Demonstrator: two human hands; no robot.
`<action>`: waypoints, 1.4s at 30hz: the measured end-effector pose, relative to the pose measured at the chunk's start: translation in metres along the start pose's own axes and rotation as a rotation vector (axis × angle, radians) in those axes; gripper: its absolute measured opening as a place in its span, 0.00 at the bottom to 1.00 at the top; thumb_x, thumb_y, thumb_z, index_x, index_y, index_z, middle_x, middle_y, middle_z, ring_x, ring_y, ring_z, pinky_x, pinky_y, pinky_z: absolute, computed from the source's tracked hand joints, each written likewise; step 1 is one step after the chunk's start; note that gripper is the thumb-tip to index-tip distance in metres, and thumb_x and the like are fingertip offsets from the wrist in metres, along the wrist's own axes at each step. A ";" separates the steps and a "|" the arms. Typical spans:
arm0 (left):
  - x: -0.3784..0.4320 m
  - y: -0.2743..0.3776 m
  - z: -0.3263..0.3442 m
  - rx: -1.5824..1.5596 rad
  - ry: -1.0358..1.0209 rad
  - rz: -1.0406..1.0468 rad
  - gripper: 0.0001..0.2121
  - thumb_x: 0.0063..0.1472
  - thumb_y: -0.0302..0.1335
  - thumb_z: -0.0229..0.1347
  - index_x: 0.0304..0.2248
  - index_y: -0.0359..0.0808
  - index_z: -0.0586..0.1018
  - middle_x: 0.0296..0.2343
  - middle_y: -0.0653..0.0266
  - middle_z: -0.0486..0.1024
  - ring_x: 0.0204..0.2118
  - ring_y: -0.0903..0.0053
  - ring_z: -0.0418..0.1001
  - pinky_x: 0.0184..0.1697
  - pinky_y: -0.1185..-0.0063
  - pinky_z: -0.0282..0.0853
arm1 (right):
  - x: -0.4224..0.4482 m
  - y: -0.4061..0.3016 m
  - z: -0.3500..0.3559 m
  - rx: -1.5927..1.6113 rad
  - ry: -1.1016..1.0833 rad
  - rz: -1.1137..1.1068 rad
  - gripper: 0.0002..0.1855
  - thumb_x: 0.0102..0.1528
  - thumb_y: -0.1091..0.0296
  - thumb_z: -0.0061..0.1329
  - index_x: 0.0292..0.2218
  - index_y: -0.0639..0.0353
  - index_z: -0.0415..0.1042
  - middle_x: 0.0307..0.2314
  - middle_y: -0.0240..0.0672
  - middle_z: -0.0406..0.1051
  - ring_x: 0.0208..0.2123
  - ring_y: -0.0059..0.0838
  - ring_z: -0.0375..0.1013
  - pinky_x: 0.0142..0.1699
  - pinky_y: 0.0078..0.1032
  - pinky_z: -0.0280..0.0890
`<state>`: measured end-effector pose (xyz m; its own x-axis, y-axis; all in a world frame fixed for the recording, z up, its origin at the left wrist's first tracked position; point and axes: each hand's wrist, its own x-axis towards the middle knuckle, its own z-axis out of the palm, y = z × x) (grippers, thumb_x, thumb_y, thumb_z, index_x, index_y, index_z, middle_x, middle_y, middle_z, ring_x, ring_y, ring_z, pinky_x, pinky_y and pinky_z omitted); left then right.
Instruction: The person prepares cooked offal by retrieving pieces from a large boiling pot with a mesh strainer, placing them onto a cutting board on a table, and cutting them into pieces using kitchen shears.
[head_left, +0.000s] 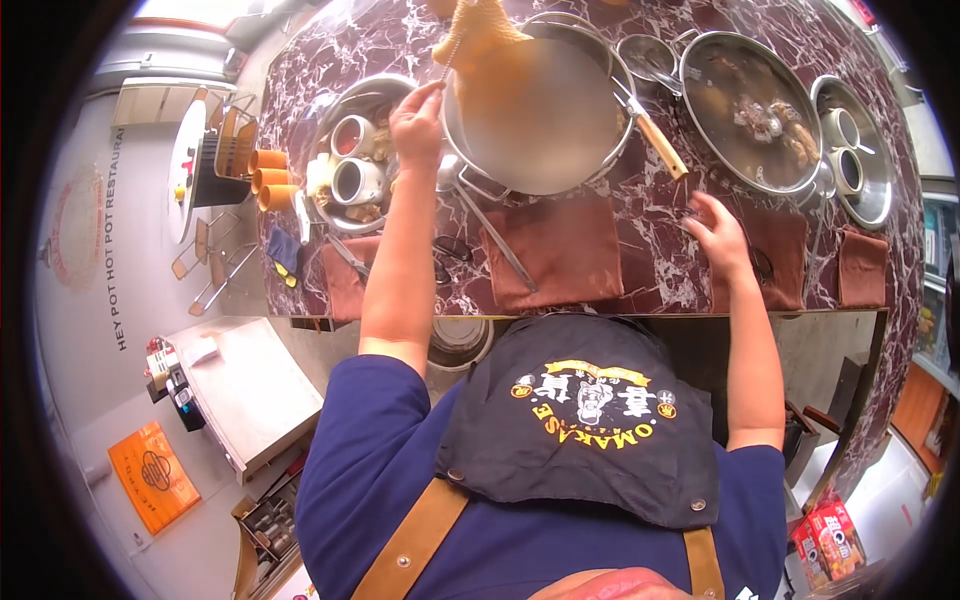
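My left hand (417, 124) is pinched on a thin twisted metal hook (453, 54) at the left rim of a large steel pot (466, 159). A yellowish plucked bird (489, 41) hangs beside the hook, partly in the pot's mouth. Steam or cloudy liquid blurs its lower part. My right hand (718, 234) is over the marbled table with fingers apart and nothing in them. Just beyond it, a fork with a wooden handle (661, 147) leans on the pot's right rim.
To the right stands a wide pot (684, 124) of broth with meat pieces. Steel basins (321, 206) with white jars flank both pots. Brown cloths (559, 259), tongs (495, 238) and black-handled scissors (358, 261) lie along the table's near edge. Wooden cups (277, 198) sit left.
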<state>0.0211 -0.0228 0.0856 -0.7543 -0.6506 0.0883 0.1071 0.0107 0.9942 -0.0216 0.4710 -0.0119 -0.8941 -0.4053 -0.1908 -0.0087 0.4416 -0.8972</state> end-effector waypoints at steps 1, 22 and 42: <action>0.003 0.003 0.007 0.009 -0.002 0.015 0.09 0.59 0.18 0.51 0.39 0.30 0.79 0.31 0.68 0.77 0.30 0.88 0.71 0.35 0.90 0.65 | -0.014 0.034 -0.020 -0.323 0.100 -0.045 0.26 0.48 0.70 0.55 0.49 0.62 0.66 0.41 0.40 0.70 0.38 0.32 0.73 0.44 0.28 0.68; -0.016 0.021 -0.061 0.067 -0.222 -0.156 0.11 0.57 0.21 0.51 0.39 0.31 0.79 0.20 0.78 0.68 0.19 0.94 0.56 0.21 0.91 0.49 | -0.061 0.070 -0.081 -1.096 -0.002 -0.078 0.29 0.38 0.69 0.58 0.43 0.56 0.65 0.37 0.40 0.61 0.42 0.44 0.63 0.42 0.40 0.64; 0.026 0.032 -0.056 0.141 -0.351 -0.363 0.06 0.56 0.28 0.57 0.30 0.33 0.79 0.22 0.72 0.74 0.21 0.91 0.65 0.24 0.90 0.57 | 0.050 -0.153 -0.054 -0.546 -0.335 -0.557 0.36 0.39 0.67 0.54 0.51 0.60 0.58 0.44 0.49 0.64 0.49 0.46 0.63 0.56 0.35 0.57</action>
<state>0.0413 -0.0813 0.1167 -0.9008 -0.3383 -0.2722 -0.2714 -0.0507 0.9611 -0.0894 0.4263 0.1374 -0.5159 -0.8559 0.0368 -0.7005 0.3967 -0.5933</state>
